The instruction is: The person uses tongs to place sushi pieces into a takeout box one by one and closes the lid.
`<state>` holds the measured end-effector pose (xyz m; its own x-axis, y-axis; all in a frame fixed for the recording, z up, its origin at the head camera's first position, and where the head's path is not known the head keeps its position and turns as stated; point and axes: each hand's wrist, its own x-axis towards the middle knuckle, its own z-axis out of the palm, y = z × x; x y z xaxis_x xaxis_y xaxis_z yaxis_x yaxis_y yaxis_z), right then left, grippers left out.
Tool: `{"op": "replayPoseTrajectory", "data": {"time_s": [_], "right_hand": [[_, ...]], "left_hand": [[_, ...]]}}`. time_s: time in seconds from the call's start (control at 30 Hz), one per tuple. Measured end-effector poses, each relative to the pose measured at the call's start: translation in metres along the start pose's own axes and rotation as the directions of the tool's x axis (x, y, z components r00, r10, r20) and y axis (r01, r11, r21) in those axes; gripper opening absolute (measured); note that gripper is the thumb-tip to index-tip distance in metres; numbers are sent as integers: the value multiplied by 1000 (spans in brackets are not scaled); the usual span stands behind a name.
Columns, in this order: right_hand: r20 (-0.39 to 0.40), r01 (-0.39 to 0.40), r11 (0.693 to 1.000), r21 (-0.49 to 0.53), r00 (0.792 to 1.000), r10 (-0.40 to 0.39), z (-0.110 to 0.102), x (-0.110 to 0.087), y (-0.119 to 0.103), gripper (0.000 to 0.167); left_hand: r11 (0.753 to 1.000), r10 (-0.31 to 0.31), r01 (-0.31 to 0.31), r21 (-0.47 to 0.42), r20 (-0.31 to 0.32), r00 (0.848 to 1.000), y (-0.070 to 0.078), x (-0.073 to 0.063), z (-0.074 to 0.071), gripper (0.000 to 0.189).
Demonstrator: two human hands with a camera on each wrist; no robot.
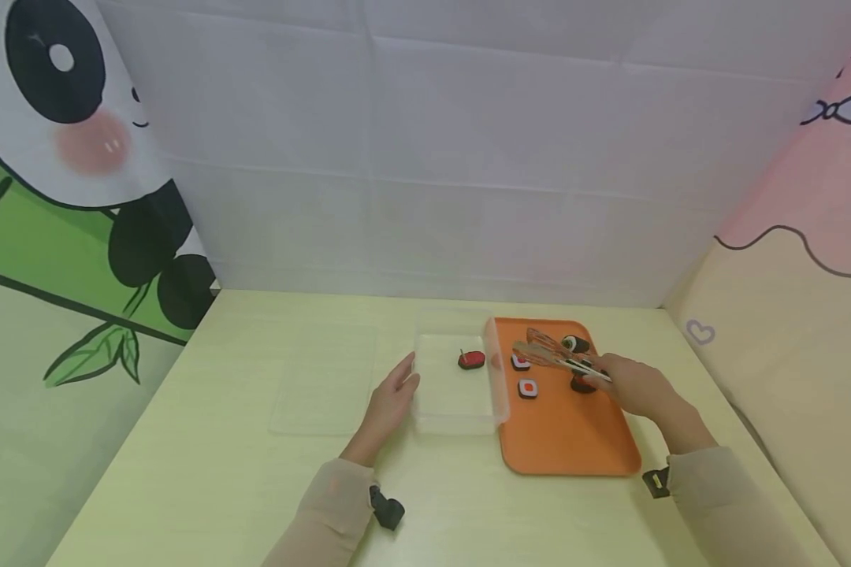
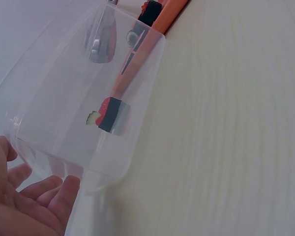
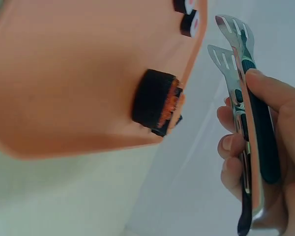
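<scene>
My right hand (image 1: 631,383) grips metal serving tongs (image 3: 258,123) with dark handle inlays, their slotted tips apart with nothing between them in the right wrist view. The tongs reach over an orange tray (image 1: 567,441) that bears several toy sushi pieces. Among these are a white-and-red square roll (image 1: 528,388) and a black-wrapped piece with orange roe (image 3: 155,101). Left of the tray stands a clear plastic box (image 1: 454,426), with one red-topped toy sushi (image 1: 471,360) inside. My left hand (image 1: 386,405) touches the box's left wall with relaxed fingers, its fingertips (image 2: 68,189) right at the plastic.
A clear flat lid (image 1: 322,386) lies on the pale wooden table (image 1: 206,472), left of the box. The box's right rim overlaps the tray's left edge in the head view. A white cloth wall (image 1: 432,157) rises behind the table, with printed cloth at both sides.
</scene>
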<state>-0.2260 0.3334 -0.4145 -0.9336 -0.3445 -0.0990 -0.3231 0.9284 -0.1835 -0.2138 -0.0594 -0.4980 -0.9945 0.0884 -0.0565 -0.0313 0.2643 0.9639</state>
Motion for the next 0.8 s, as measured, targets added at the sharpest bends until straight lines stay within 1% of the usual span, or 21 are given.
{"op": "replayPoseTrajectory", "data": {"time_s": [0.03, 0.13, 0.27, 0.47, 0.53, 0.63, 0.73, 0.8], "right_hand": [[6, 0, 1000, 2, 1000, 0, 3, 0, 0, 34], [4, 5, 1000, -17, 1000, -5, 12, 0, -1, 31], [-8, 7, 999, -44, 1000, -8, 20, 2, -4, 42], [-14, -5, 998, -56, 1000, 5, 24, 2, -6, 43], [-21, -5, 999, -49, 1000, 4, 24, 1, -6, 43], [-34, -7, 1000, -10, 999, 6, 19, -2, -5, 33], [-78, 16, 1000, 25, 997, -14, 11, -4, -6, 25], [-108, 48, 998, 30, 993, -45, 4, -6, -8, 19]], "left_hand": [[1000, 2, -2, 2, 0, 1000, 0, 0, 0, 52], [1000, 2, -2, 3, -7, 1000, 0, 0, 0, 51], [1000, 0, 0, 2, -13, 1000, 0, 0, 0, 50], [1000, -12, 12, 3, -14, 1000, -2, 0, 1, 50], [1000, -17, 17, 5, -16, 1000, -2, 1, 1, 50], [1000, -22, 22, 7, -19, 1000, -2, 0, 2, 50], [1000, -23, 24, 7, -22, 999, -1, 0, 2, 50], [1000, -19, 19, 7, -22, 1000, -1, 0, 2, 50]]}}
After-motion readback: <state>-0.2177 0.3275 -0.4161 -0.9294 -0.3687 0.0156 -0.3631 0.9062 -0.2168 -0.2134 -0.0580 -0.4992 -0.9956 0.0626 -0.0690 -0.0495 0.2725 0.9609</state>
